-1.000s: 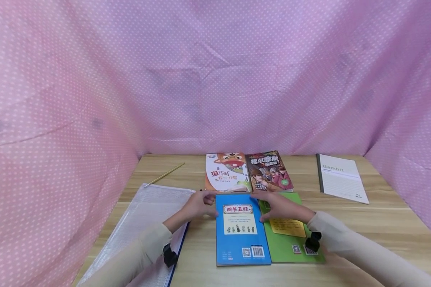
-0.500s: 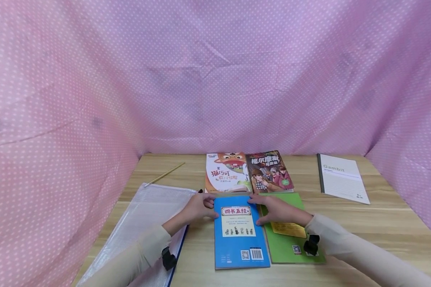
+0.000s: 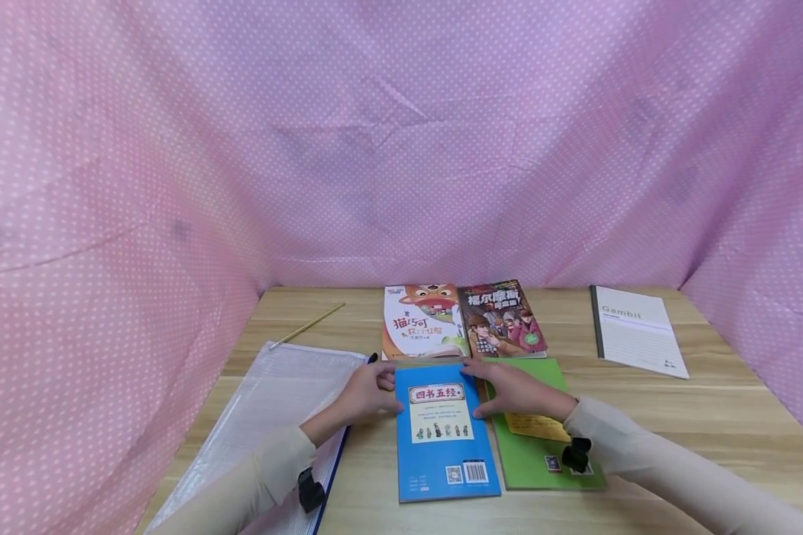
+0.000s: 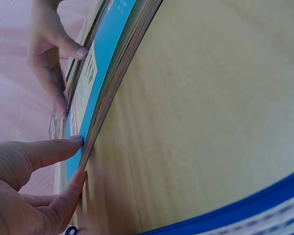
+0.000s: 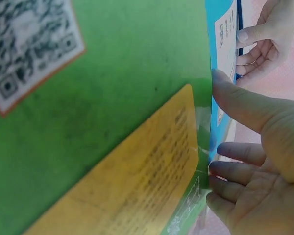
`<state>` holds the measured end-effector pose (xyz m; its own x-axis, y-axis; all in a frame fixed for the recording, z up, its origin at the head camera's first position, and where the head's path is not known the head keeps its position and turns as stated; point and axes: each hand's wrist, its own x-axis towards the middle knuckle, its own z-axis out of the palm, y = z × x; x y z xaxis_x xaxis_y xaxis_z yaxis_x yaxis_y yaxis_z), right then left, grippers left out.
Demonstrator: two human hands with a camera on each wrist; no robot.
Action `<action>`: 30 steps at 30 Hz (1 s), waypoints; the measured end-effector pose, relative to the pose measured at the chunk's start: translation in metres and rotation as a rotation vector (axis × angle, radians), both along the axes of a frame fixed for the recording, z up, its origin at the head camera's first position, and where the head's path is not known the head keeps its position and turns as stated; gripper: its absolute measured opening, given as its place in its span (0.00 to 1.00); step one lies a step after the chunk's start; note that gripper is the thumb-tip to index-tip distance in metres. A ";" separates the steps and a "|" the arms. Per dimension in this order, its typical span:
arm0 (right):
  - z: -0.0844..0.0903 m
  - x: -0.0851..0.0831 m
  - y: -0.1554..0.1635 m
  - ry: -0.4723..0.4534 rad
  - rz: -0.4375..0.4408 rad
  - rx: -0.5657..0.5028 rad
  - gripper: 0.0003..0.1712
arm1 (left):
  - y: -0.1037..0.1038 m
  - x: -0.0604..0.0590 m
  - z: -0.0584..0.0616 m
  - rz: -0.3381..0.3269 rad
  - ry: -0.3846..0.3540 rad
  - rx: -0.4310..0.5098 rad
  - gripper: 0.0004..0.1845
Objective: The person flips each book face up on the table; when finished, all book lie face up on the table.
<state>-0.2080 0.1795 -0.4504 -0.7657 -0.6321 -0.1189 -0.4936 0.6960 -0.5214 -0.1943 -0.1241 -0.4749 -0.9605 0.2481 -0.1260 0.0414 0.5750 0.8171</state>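
Note:
A blue book (image 3: 435,464) with Chinese lettering, a barcode and a row of small figures lies at the front middle of the table. My left hand (image 3: 361,396) holds its upper left edge; in the left wrist view the thumb (image 4: 59,149) sits at the cover's edge and the fingers are against the page side. At the upper right corner, my right hand (image 3: 518,389) grips with thumb and fingers spread around it. Under the right forearm lies a green book (image 3: 531,464) with a yellow panel, close beside the blue one and partly covered.
Two books stand in a row behind: a white picture-cover book (image 3: 415,319) and a dark detective-cover book (image 3: 502,327). A mesh zip folder (image 3: 268,416) lies left, a thin gold stick (image 3: 311,325) beyond it. A notebook (image 3: 642,342) is far right. Pink dotted cloth (image 3: 401,148) surrounds the table.
The blue book has slid slightly left and a little toward me, with both hands going along. A narrow gap now shows between it and the green book, which stays put.

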 end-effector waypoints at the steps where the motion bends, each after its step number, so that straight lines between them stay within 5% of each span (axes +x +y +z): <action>1: 0.001 0.001 0.000 0.009 -0.002 0.003 0.46 | 0.000 0.001 0.000 -0.001 0.002 0.005 0.40; 15: 0.007 0.000 -0.001 -0.005 -0.037 0.059 0.50 | 0.000 0.015 0.002 0.007 -0.046 0.019 0.42; 30: 0.008 -0.002 -0.005 -0.042 -0.059 0.068 0.49 | 0.000 0.016 0.002 0.009 -0.060 0.065 0.45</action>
